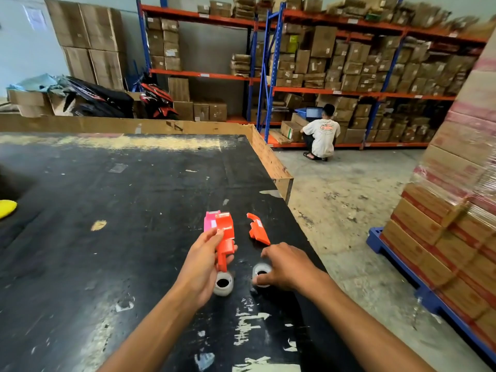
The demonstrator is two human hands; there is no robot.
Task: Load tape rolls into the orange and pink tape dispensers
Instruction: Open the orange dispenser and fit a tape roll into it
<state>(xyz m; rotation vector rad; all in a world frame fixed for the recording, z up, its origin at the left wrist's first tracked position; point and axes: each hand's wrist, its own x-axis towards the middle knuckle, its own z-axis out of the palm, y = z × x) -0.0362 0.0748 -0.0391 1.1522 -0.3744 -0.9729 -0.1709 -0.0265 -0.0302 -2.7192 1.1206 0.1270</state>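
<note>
- The left hand [204,261] holds the orange dispenser [225,238] above the dark surface [107,210], fingers [212,234] closed round its body, its long axis running away from the person, handle end nearest.
- The pink dispenser [208,220] shows just behind the orange one; whether it rests on the surface or is gripped too, I cannot tell.
- A loose orange cover [258,229] lies on the surface just ahead of the right hand [284,267].
- Two tape rolls stand flat, holes up: the left roll [223,284] under the left hand, the right roll [262,272] under the right fingers [261,279].
- The right fingers curl onto the right roll's rim, touching it, not clearly closed yet.
- That hand is nearer this roll; likely next, lift it leftward to the dispenser.
</note>
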